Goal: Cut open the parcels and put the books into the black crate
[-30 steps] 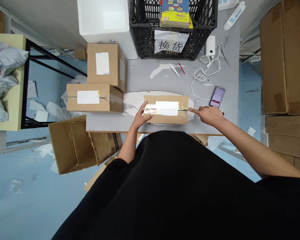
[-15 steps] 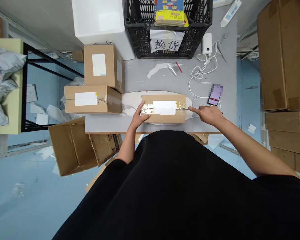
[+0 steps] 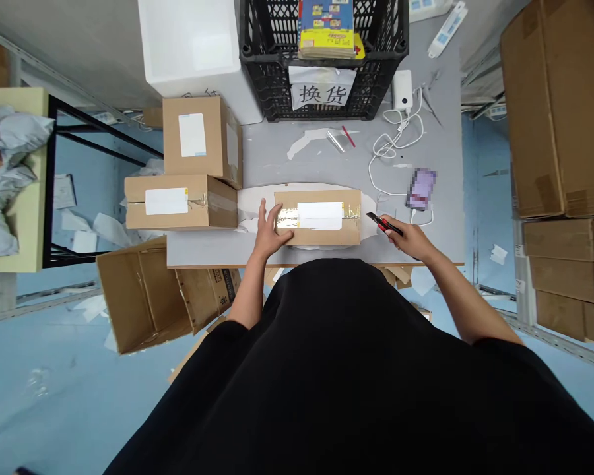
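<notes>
Taped cardboard box [image 3: 319,227] lying flat on a white sheet [image 3: 257,198] at the near edge of a gray table [image 3: 272,165], with a white label and shiny tape across its top. Left hand [image 3: 270,231] open, fingers apart, pressed on the box's left end, not clamping it. Right hand [image 3: 410,241] closed around a red-and-black box cutter [image 3: 385,224], whose tip points at 10 o'clock and sits just beside the box's right end, apart from it. Around the box: phone [image 3: 420,189], partly pixelated, at 3 o'clock; tangled white cable [image 3: 389,146] and power bank [image 3: 402,89] at 1 o'clock; black crate [image 3: 321,86] with a paper sign [image 3: 321,87] at 12 o'clock; two taped cartons [image 3: 181,202] at 9 to 10 o'clock.
</notes>
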Demonstrator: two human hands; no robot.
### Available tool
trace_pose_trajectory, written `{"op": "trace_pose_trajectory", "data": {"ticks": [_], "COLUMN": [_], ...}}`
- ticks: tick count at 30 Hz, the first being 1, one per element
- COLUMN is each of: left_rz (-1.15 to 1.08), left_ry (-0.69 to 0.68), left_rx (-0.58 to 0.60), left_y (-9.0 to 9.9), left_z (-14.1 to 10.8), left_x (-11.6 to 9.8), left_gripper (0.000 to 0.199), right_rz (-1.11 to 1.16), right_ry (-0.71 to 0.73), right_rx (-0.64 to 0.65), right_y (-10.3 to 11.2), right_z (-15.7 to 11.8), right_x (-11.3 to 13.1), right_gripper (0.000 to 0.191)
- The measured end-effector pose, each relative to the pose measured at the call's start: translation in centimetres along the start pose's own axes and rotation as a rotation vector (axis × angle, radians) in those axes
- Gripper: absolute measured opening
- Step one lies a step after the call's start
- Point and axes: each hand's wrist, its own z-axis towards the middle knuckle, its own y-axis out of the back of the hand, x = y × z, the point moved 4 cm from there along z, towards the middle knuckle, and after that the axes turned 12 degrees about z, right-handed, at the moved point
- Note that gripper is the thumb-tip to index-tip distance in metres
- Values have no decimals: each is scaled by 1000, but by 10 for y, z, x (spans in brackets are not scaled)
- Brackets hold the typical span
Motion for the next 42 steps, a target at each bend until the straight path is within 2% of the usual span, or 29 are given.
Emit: {"op": "trace_pose_trajectory", "data": {"ticks": [3,5,8,11,17,20,30,42], "left_rz": [238,371,477,504,523,543,586,613], "left_ry": [-33,-89,-243,-346,-393,-392,-386,-343], "left_rx": [-74,-52,46,111,155,156,164,206], "left_y": [-4,-17,-42,-62,-76,-77,-79,-83], "left_z": [-2,-4,-6,-6,-6,-6,-6,-4], "left_x": [-32,-60,-96,-112,-107,-106,-108,-111], "left_gripper": [80,76,84,96,104,104,105,106], "right_rz": [628,873,1031,1078,1149,1165,1199,1244], "right_ry": [-87,-100,-68,-49,-69,-81,-49,-66], "right_rx": [-62,-81,-73,-54,-76,-77,32,59], "right_y": [-15,-22,-27,-27,-28,-29,-36,-39], "right_z": [5,13,24,29,30,30,23,15], "right_x": [-7,-5,2,5,-2,-4,-3,1], "right_gripper": [61,67,73,73,69,69,69,72]}}
